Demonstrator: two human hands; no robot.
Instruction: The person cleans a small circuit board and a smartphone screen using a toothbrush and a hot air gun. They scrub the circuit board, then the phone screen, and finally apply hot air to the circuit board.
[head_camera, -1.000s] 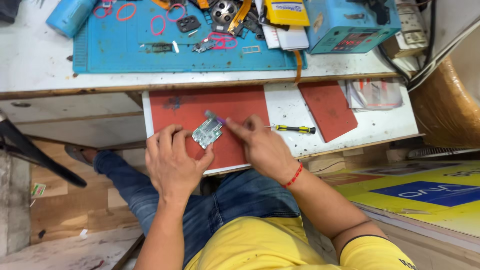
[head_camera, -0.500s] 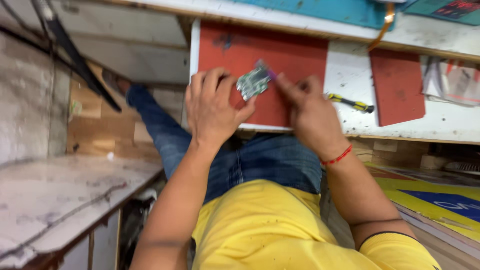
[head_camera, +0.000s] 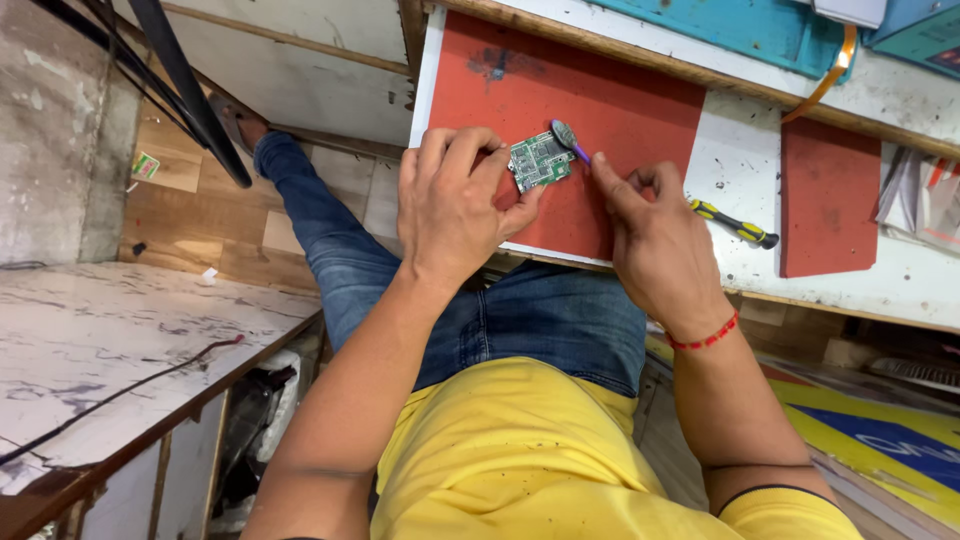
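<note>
Holding a small green circuit board pinched between thumb and curled fingers, the left hand keeps it tilted just above a red rectangular rubber mat on the white pull-out shelf. The right hand is closed narrowly around a thin purple-handled tool, whose rounded grey tip touches the board's upper right edge.

Compared with the earlier pictures, the head has swung left and down, so the blue bench mat above has almost left the view and a marble-topped side table with a dark cable now fills the lower left. Both hands and the board have kept their places over the red mat; the tool sits at the same corner, which suggests, as a judgement, that the prying or probing there goes on unbroken.

A yellow-and-black screwdriver lies just beside the right hand on the shelf, and a second, smaller red mat lies further right.
</note>
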